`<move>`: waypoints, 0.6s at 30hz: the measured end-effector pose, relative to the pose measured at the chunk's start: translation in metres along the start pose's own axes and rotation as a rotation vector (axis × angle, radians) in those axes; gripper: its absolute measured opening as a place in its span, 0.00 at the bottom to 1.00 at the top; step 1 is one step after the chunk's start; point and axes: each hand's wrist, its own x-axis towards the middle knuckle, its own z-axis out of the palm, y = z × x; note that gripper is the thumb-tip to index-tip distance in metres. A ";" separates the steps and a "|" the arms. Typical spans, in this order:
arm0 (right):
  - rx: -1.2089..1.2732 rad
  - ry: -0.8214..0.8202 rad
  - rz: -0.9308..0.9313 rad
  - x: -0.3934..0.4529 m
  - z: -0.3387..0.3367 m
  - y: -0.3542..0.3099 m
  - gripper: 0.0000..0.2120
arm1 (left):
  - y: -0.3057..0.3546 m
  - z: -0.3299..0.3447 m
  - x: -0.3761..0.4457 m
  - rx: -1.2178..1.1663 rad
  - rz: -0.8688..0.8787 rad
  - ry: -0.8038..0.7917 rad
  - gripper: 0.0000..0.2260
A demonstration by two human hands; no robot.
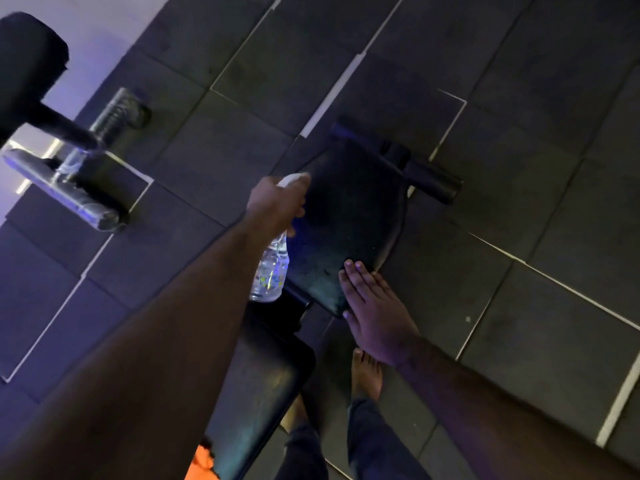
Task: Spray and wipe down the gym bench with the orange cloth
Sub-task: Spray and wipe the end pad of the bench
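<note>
The black padded gym bench runs up the middle, with its seat pad point(349, 216) farther away and its long back pad point(263, 386) nearer me. My left hand point(277, 202) grips the white trigger head of a clear spray bottle point(272, 271), which hangs over the seat pad's left edge. My right hand point(374, 306) lies flat with its fingers spread, its fingertips on the seat pad's near right corner. The orange cloth point(202, 462) shows at the bottom edge, beside the back pad and partly hidden by my left arm.
Dark rubber floor tiles point(519, 150) surround the bench. A black crossbar foot point(408, 164) sticks out beyond the seat pad. At the left stands a machine frame with a metal base point(69, 188) and a black roller pad point(27, 60). My bare foot point(365, 372) stands right of the bench.
</note>
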 end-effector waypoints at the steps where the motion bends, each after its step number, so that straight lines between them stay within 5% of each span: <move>1: -0.001 0.032 0.008 -0.002 -0.001 0.003 0.34 | 0.007 0.006 0.001 0.016 0.023 -0.027 0.17; 8: -0.031 0.091 0.042 -0.010 -0.010 0.024 0.32 | 0.052 0.047 0.000 0.191 0.125 -0.173 0.25; 18: 0.031 -0.007 0.066 -0.016 -0.021 0.036 0.34 | 0.005 0.063 -0.049 0.137 0.065 -0.296 0.23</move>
